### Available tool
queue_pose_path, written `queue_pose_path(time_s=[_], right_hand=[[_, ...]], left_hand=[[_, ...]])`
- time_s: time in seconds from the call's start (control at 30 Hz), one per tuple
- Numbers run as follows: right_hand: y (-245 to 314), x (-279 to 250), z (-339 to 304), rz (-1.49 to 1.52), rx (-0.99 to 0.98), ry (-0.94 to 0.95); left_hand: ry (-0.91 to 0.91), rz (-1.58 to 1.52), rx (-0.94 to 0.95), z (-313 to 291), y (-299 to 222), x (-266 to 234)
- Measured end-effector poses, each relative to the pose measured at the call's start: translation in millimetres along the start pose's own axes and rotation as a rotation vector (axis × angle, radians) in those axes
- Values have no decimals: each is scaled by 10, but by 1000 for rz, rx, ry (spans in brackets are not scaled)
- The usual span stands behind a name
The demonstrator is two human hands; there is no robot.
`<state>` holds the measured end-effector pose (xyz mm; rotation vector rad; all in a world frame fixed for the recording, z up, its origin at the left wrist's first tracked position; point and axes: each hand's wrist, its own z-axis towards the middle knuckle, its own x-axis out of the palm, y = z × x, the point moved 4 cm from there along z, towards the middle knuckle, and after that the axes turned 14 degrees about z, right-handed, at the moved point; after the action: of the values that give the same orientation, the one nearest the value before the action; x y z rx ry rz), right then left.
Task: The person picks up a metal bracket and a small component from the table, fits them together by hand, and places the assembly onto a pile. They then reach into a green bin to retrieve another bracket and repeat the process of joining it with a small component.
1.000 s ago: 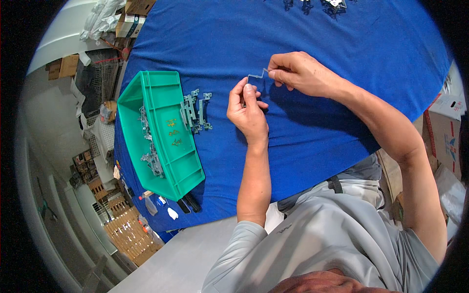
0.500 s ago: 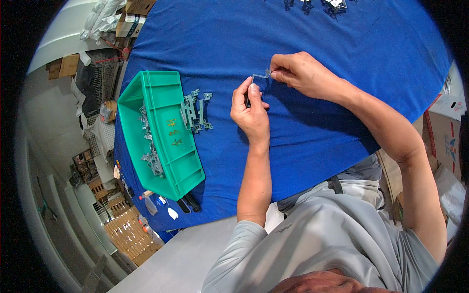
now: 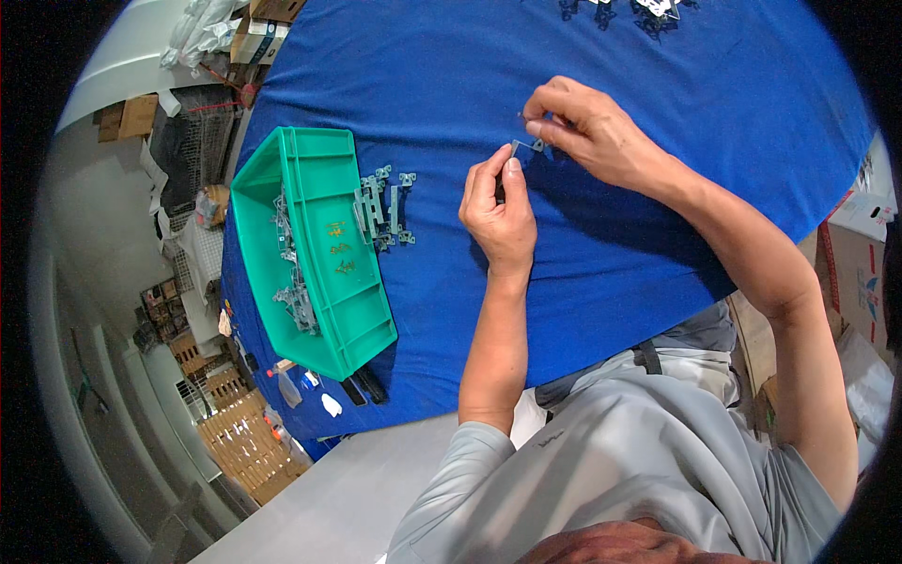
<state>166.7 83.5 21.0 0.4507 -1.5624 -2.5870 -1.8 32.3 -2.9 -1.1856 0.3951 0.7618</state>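
My left hand (image 3: 498, 209) pinches a small grey metal bracket (image 3: 527, 147) between thumb and fingertips. One bent end of the bracket sticks out toward my right hand. My right hand (image 3: 594, 133) is up just beyond it, apart from the bracket, with thumb and fingers drawn together. A tiny thing shows at those fingertips, too small to name. Several similar metal brackets (image 3: 383, 209) lie on the blue cloth to the left of my left hand. Small brass-coloured pieces (image 3: 339, 248) sit in three little groups on the ledge of the green bin (image 3: 363, 324).
More metal parts (image 3: 297, 299) lie inside the bin. Dark and shiny pieces (image 3: 655, 7) lie at the far edge of the blue cloth (image 3: 442, 75). Black strips (image 3: 365, 386) and small items are by the bin's near end. A white carton (image 3: 857, 246) stands at the right.
My right hand has drawn back from the bracket's end, moving up and slightly right. My left hand still holds the bracket, now a little farther right in view.
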Motion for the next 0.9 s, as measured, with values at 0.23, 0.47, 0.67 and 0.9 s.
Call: queue_pose_path(time_s=[0.23, 0.47, 0.67, 0.9], right_hand=[[-137, 58, -41, 346, 416, 82], [-115, 101, -64, 317, 457, 203], [-85, 93, -59, 318, 450, 184], [-64, 54, -42, 163, 364, 141]], left_hand=[[-80, -337, -303, 4, 23, -41], [-90, -395, -321, 1, 35, -34], [-62, -304, -282, -12, 0, -25], [-26, -218, -222, -14, -8, -30]])
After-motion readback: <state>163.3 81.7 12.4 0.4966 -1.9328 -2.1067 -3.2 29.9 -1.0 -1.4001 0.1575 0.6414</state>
